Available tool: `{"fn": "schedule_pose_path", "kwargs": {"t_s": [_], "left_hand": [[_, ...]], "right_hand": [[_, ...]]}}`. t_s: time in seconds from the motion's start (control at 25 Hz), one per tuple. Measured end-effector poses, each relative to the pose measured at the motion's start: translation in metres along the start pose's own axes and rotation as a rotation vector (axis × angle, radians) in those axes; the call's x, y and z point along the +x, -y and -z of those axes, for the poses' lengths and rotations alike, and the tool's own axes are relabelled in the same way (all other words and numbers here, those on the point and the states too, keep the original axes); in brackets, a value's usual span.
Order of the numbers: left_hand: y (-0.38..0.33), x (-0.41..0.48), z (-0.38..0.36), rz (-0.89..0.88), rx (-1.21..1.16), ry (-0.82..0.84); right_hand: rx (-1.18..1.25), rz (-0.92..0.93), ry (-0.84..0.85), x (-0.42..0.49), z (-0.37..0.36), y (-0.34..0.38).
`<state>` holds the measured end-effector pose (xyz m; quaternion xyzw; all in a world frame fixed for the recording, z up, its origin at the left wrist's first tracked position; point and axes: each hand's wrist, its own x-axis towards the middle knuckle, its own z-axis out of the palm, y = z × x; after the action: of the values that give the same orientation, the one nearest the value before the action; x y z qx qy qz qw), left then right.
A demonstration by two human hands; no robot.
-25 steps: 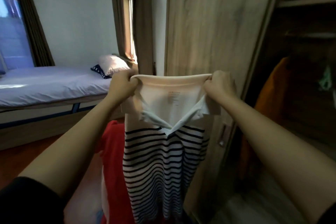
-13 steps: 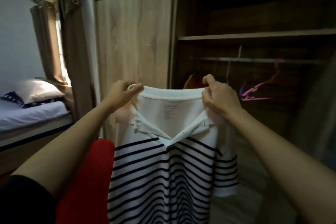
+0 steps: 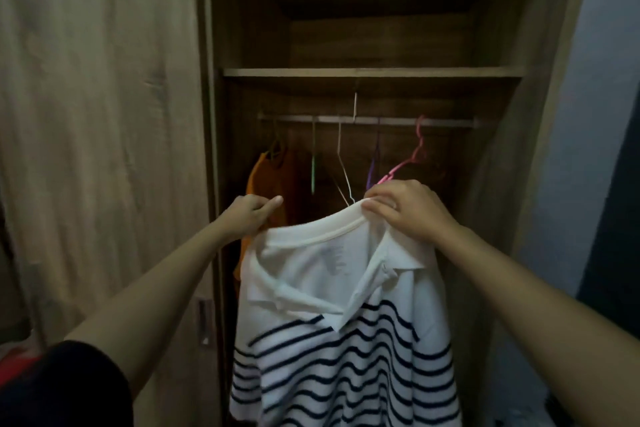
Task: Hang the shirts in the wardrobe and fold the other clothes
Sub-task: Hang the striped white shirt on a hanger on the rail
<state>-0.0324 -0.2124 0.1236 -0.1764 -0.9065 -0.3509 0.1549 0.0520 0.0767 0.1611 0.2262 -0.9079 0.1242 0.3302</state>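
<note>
A white polo shirt with dark stripes [image 3: 332, 340] hangs in front of the open wardrobe [image 3: 370, 72]. My right hand [image 3: 405, 211] grips the right end of its collar. My left hand [image 3: 251, 215] is curled at the shirt's left shoulder and seems to pinch the cloth there. The shirt tilts, its right side higher. Just behind the collar a white wire hanger [image 3: 341, 163] hangs on the rail [image 3: 443, 122]. An orange shirt [image 3: 266, 177] hangs at the rail's left end, partly hidden by my left hand.
A pink hanger [image 3: 412, 159], a purple one [image 3: 372, 170] and a green one [image 3: 313, 170] also hang on the rail. The wardrobe's shut door [image 3: 104, 114] with a handle [image 3: 204, 322] stands on the left. Red cloth [image 3: 17, 367] shows at the bottom left.
The view has swung right, from the bed to the open wardrobe. Both hands have carried the striped shirt up toward the rail, and it now tilts with the right side higher.
</note>
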Motion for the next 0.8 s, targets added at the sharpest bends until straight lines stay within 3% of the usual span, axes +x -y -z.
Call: {"fn": "schedule_pose_path", "kwargs": {"t_s": [0.16,0.32,0.48,0.64,0.8], "left_hand": [[-0.003,0.070,-0.013,0.048,-0.165,-0.077],[0.008,0.154,-0.035,0.277,-0.392,-0.091],[0.006,0.219,-0.059,0.399,-0.422,-0.121],[-0.008,0.263,-0.070,0.384,-0.618,-0.126],[-0.025,0.267,-0.061,0.306,-0.474,-0.258]], "right_hand": [[-0.143,0.092,0.119,0.032,-0.011,0.001],[-0.193,0.082,0.208,0.051,-0.031,-0.014],[-0.269,0.088,0.251,0.056,-0.039,-0.038],[-0.284,0.068,0.314,0.061,-0.044,-0.055],[-0.325,0.097,0.336,0.061,-0.053,-0.062]]}}
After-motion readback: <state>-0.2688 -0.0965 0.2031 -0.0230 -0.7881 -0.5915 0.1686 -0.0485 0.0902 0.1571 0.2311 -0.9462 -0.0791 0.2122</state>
